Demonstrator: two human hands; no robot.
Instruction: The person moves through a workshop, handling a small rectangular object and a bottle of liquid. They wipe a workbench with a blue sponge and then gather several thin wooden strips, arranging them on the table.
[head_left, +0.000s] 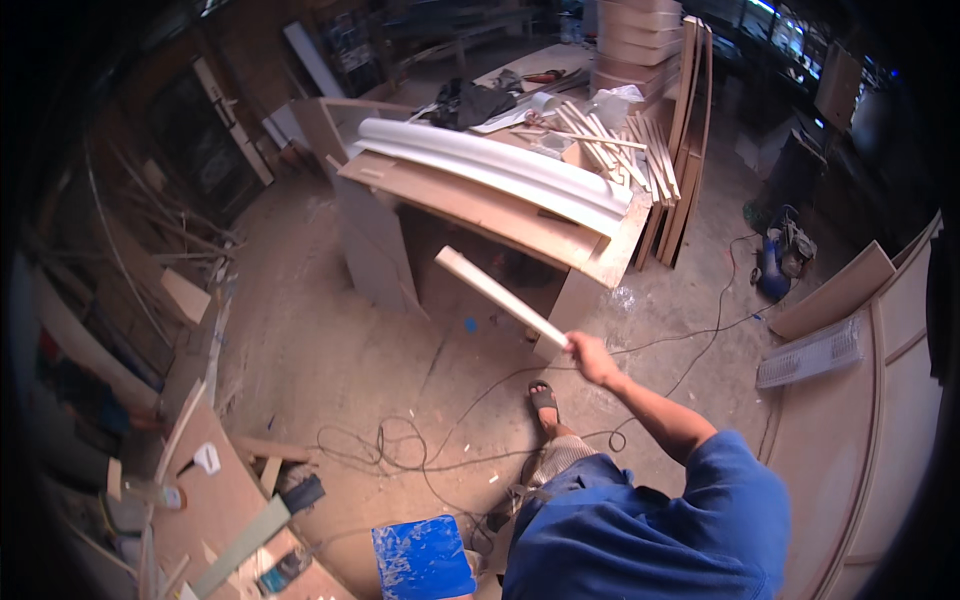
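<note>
My right hand (592, 358) is closed around one end of a long, pale strip of wood (502, 296), which points up and left in front of the workbench. My left hand cannot be made out in the view. Beyond the strip stands a wooden workbench (619, 255). On it lie a wide wooden board (480, 214) and a long white rolled or moulded piece (495, 165). Several thin wood strips (600, 146) are heaped at its right end. A blue, scuffed square surface (424, 559) is near my body at the bottom.
A dark cable (405, 469) loops across the concrete floor by my sandalled foot (543, 397). A blue air compressor (776, 262) stands at the right, near large leaning wood panels (832, 442). Offcuts and a wooden panel (217, 480) lie at lower left. Stacked pale bins (637, 37) stand behind.
</note>
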